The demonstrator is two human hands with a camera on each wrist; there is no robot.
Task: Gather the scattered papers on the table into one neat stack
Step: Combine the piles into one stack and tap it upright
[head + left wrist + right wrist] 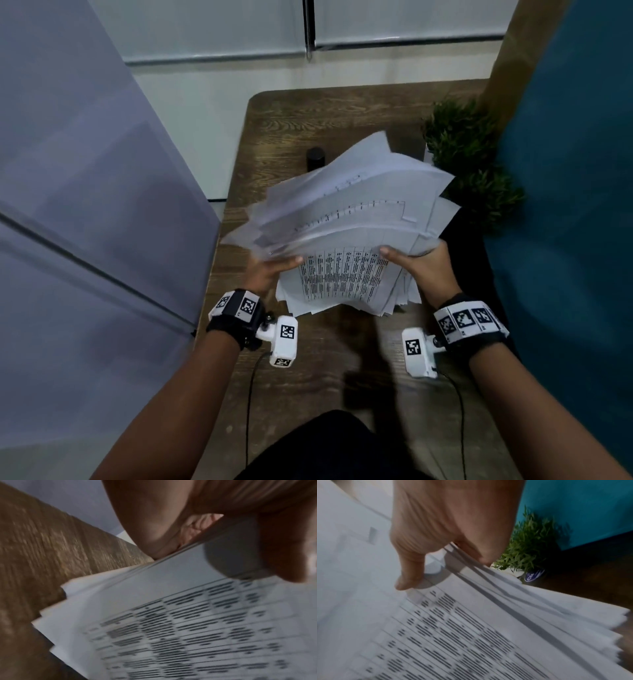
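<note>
A thick, uneven bundle of white papers [346, 233] printed with tables is held above the wooden table [308, 370], its far ends fanned out and drooping. My left hand [270, 270] grips the bundle's left side, thumb on top of the printed sheet [188, 622] and fingers hidden under it. My right hand [418, 263] grips the right side, with the thumb [409, 574] pressing on the top page and fingers tucked beneath the splayed edges [539, 615]. The near ends of the papers hang down towards the table.
A green potted plant [469, 154] stands at the table's right, close to the papers' far corner. A small black cylinder [315, 157] stands behind the bundle. A teal panel [565, 171] borders the right side, and grey partitions [85, 205] the left. Cables trail from the wrist cameras.
</note>
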